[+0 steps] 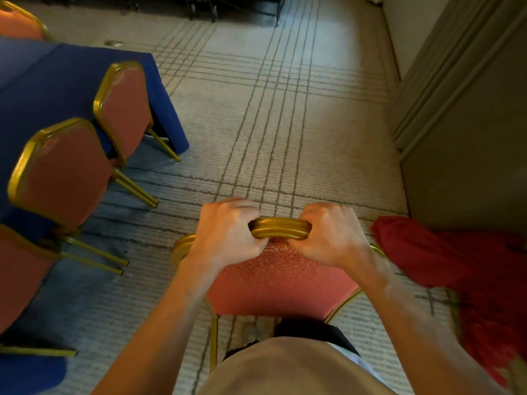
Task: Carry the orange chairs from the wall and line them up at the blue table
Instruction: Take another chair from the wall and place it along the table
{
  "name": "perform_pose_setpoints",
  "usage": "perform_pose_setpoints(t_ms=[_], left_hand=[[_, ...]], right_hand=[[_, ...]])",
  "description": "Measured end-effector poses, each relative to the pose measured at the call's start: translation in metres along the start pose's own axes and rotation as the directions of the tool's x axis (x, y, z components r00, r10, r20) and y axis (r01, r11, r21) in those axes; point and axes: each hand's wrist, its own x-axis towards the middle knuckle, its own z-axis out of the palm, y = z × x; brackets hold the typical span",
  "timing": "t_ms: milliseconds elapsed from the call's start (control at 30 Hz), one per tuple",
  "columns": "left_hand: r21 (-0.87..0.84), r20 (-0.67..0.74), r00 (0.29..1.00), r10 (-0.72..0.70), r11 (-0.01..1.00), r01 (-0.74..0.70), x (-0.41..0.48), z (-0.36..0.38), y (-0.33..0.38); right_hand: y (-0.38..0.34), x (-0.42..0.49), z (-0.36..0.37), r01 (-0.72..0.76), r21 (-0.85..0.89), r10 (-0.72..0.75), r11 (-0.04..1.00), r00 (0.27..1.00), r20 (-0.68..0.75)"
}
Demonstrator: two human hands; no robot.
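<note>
Fingers of left hand [225, 235] and right hand [333, 238] clench the orange chair [282, 280]; swung left, its legs could clip parked chairs [68, 169].

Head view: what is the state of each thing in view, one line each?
Blue table: draped in cloth.
Three chairs: lined up along it.
Carried chair: upright, apart from the table.
Left hand: grips its top rail.
Right hand: grips the same rail.
Red cloth: crumpled on the floor.
</note>
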Motion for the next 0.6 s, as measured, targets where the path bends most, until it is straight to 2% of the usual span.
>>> perform_pose_setpoints(t_ms=[167, 367, 600], left_hand=[[-0.076, -0.034, 0.998, 0.057, 0.995, -0.06, 0.068, 0.032, -0.041], [-0.054, -0.014, 0.999, 0.051, 0.997, -0.052, 0.155, 0.075, -0.074], [-0.048, -0.022, 0.999, -0.032, 0.998, 0.031, 0.248, 0.099, -0.117]], right_hand=[[0.033, 0.076, 0.0, 0.029, 0.006, -0.029, 1.0, 0.999, -0.046], [0.093, 0.173, 0.008, 0.054, 0.049, -0.05, 0.997, 0.996, -0.077], [0.141, 0.29, -0.012, 0.167, 0.044, -0.169, 0.985, 0.983, 0.073]])
